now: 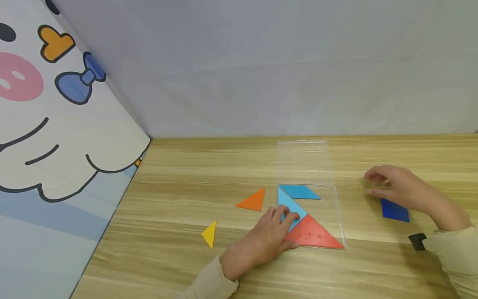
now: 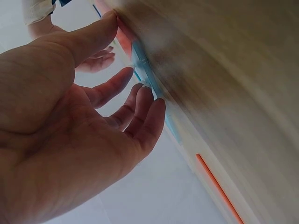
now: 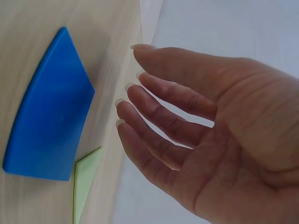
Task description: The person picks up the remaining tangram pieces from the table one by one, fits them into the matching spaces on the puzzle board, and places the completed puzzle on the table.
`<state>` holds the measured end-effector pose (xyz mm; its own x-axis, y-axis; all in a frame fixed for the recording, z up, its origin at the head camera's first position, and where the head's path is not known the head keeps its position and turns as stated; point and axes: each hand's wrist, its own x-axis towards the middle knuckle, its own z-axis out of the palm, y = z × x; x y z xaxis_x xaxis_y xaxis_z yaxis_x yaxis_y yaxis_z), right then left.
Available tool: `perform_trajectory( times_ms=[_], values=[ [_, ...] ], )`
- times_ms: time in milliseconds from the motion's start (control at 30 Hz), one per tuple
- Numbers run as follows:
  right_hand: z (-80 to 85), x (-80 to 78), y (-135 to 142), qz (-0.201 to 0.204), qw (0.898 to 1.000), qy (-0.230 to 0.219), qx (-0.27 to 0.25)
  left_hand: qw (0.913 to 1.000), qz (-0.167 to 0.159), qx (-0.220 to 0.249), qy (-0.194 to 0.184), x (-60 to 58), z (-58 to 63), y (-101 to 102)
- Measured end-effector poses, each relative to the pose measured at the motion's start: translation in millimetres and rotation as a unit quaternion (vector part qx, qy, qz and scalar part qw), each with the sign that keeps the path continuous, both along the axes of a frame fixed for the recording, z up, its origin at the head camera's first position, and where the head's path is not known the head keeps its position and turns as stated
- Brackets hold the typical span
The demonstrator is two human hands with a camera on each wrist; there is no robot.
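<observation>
My left hand (image 1: 263,241) rests on a light blue triangle (image 1: 290,203), its fingers bent loosely and touching the piece. The thumb lies at the near edge of a red triangle (image 1: 313,234). Both triangles lie in a clear plastic tray (image 1: 330,211), with a blue parallelogram (image 1: 300,192) at its far edge. Over to the right, my right hand (image 1: 405,189) hovers with relaxed fingers and holds nothing. Partly under it lies a dark blue flat piece (image 1: 395,211). In the right wrist view a pale green piece (image 3: 86,177) shows beside the blue one; the hand hides it from the head view.
An orange triangle (image 1: 254,201) lies left of the tray, and a yellow triangle (image 1: 210,234) farther left. A clear lid (image 1: 303,162) lies flat behind the tray. White cloth (image 1: 291,70) stands along the table's back, and a cartoon-printed panel (image 1: 56,137) borders the left side.
</observation>
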<state>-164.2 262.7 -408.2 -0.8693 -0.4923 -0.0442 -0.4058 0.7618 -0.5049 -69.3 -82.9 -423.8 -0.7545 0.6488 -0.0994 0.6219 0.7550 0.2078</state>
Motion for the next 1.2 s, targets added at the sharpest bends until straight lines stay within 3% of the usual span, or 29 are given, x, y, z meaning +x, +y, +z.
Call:
perform_trajectory(
  times_ms=[233, 1200],
  values=[
    [0.6, -2.0, 12.5, -0.01, 1.0, 0.012, 0.021, 1.0, 0.0, 0.002, -0.001, -0.3, -1.0, 0.6],
    [3.8, -5.0, 55.4, -0.067, 0.994, -0.05, 0.076, 0.9995, -0.015, -0.004, 0.026, -1.9, -2.7, 3.1]
  ],
)
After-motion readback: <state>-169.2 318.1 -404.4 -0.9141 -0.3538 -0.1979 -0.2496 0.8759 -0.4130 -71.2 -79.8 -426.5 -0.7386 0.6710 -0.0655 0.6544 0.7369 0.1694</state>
